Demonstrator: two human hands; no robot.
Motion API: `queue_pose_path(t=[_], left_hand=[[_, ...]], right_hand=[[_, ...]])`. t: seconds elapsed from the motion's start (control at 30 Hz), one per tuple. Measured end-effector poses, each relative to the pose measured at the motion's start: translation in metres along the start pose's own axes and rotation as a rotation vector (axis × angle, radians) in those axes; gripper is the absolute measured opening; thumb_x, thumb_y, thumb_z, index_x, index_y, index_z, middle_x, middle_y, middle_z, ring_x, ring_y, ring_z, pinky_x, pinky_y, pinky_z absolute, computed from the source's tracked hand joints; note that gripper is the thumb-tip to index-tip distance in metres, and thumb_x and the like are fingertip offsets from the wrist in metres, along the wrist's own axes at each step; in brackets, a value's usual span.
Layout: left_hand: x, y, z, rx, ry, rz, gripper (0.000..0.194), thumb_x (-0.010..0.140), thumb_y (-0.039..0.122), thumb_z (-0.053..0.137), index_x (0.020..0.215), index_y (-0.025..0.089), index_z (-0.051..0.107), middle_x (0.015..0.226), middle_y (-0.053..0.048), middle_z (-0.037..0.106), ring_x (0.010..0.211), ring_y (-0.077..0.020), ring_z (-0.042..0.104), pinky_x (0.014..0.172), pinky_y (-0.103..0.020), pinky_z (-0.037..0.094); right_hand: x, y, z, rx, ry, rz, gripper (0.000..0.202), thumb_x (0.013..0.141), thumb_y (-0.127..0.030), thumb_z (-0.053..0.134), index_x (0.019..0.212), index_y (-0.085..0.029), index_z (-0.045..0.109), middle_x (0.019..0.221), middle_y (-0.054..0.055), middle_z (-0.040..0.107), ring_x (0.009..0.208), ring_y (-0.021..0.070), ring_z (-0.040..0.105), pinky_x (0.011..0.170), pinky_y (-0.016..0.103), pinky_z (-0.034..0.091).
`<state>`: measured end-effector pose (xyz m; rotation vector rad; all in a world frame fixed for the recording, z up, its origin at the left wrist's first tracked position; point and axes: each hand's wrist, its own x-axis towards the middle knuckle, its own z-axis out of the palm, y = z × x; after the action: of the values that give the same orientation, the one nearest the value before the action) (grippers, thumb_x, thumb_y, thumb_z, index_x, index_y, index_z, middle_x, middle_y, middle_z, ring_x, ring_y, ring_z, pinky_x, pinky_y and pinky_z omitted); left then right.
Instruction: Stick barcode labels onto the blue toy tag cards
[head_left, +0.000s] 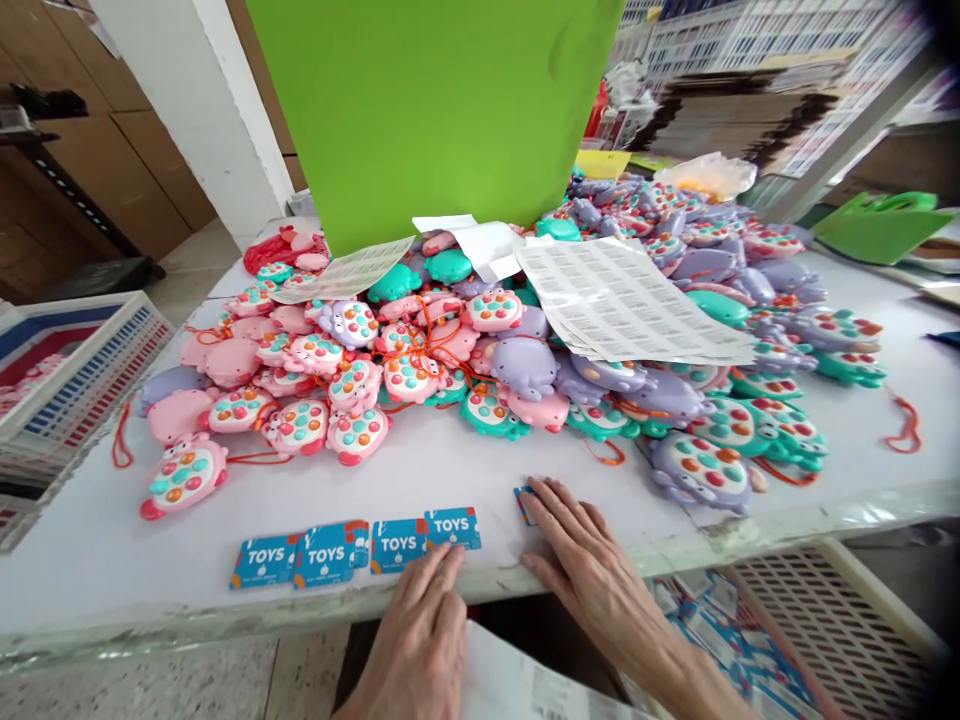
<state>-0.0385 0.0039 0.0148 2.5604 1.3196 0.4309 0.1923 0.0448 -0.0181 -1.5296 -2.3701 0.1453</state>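
Observation:
A row of blue "TOYS" cards (352,548) lies along the near edge of the white table (450,470). My left hand (424,630) rests flat at the table edge, its fingertips touching the rightmost card of the row (453,526). My right hand (585,560) lies flat on the table, fingers spread, covering most of another blue card (523,500). Neither hand grips anything. Behind the cards is a big heap of pink, purple and teal animal-shaped pop toys (465,370) with orange cords.
Sheets of printed stickers (630,300) lie on the heap, in front of a tall green board (435,110). White baskets stand at the left (67,380) and at the lower right (825,620). A loose orange cord (904,425) lies on the right.

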Motion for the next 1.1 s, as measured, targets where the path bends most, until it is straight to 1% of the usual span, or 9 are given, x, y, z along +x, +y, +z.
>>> queue_pose_path(t=[0.13,0.33,0.53,0.63,0.77,0.87,0.97,1.03,1.1], left_hand=[[-0.009,-0.004,0.004,0.05,0.007,0.017,0.024,0.081,0.001,0.037,0.09,0.015,0.054,0.135,-0.017,0.049,0.131,-0.0268,0.035,0.1,-0.044,0.045],[-0.011,-0.001,0.005,0.024,0.044,0.012,0.021,0.082,0.003,0.038,0.087,0.016,0.054,0.135,-0.018,0.049,0.129,-0.028,0.039,0.097,-0.044,0.047],[0.003,0.001,0.005,0.024,0.018,0.002,0.021,0.078,0.004,0.044,0.091,0.013,0.057,0.137,-0.02,0.046,0.131,-0.032,0.034,0.099,-0.049,0.044],[0.008,0.002,0.009,0.01,-0.022,0.03,0.027,0.072,0.004,0.047,0.096,0.011,0.057,0.136,-0.021,0.046,0.131,-0.0336,0.033,0.101,-0.051,0.042],[0.012,0.006,0.012,0.023,-0.048,0.032,0.027,0.072,0.004,0.046,0.095,0.012,0.057,0.137,-0.021,0.046,0.131,-0.0332,0.032,0.1,-0.052,0.042],[0.014,0.01,0.012,0.056,-0.062,0.063,0.019,0.076,0.005,0.045,0.089,0.012,0.057,0.135,-0.023,0.047,0.129,-0.035,0.036,0.097,-0.054,0.043],[0.009,0.011,0.013,0.067,-0.001,0.088,0.021,0.079,0.003,0.041,0.088,0.014,0.056,0.134,-0.021,0.049,0.127,-0.0329,0.041,0.096,-0.05,0.046],[0.001,0.008,0.015,0.039,0.117,0.092,0.022,0.082,0.003,0.037,0.085,0.017,0.053,0.131,-0.016,0.053,0.125,-0.0288,0.045,0.095,-0.044,0.047],[-0.009,0.005,0.017,-0.018,0.213,0.067,0.021,0.086,0.007,0.035,0.079,0.021,0.05,0.126,-0.012,0.059,0.121,-0.0247,0.05,0.094,-0.037,0.049]], right_hand=[[0.008,0.021,-0.004,-0.011,-0.02,-0.044,0.041,0.092,-0.035,0.045,0.129,-0.017,0.047,0.135,0.014,0.05,0.128,0.0292,0.04,0.096,0.051,0.041],[0.023,0.052,-0.022,0.091,-0.062,0.063,0.026,0.089,-0.029,0.049,0.113,-0.02,0.054,0.109,0.01,0.061,0.106,0.0241,0.056,0.091,0.042,0.045],[0.031,0.047,-0.028,0.096,-0.096,0.109,0.004,0.079,-0.019,0.053,0.081,-0.022,0.054,0.084,0.003,0.062,0.083,0.0208,0.061,0.073,0.035,0.05],[0.027,0.039,-0.026,0.091,-0.078,0.121,0.008,0.082,-0.02,0.049,0.087,-0.022,0.054,0.085,0.004,0.062,0.077,0.02,0.062,0.068,0.033,0.05],[0.016,0.033,-0.023,0.03,0.048,0.1,0.023,0.086,-0.027,0.046,0.108,-0.022,0.053,0.105,0.009,0.061,0.093,0.0246,0.061,0.074,0.037,0.051],[0.013,0.034,-0.025,-0.009,0.045,0.141,0.022,0.086,-0.031,0.049,0.104,-0.022,0.055,0.099,0.009,0.062,0.091,0.026,0.061,0.072,0.037,0.051],[0.017,0.033,-0.027,-0.002,-0.028,0.184,0.011,0.082,-0.027,0.054,0.091,-0.022,0.056,0.081,0.004,0.062,0.077,0.0225,0.062,0.066,0.034,0.05],[0.019,0.029,-0.027,0.007,-0.042,0.18,0.001,0.081,-0.023,0.055,0.081,-0.022,0.055,0.077,0.001,0.061,0.073,0.0198,0.062,0.063,0.03,0.048],[0.02,0.024,-0.027,0.01,-0.04,0.182,0.005,0.08,-0.02,0.054,0.076,-0.023,0.053,0.077,0.001,0.061,0.073,0.0187,0.061,0.062,0.028,0.047]])
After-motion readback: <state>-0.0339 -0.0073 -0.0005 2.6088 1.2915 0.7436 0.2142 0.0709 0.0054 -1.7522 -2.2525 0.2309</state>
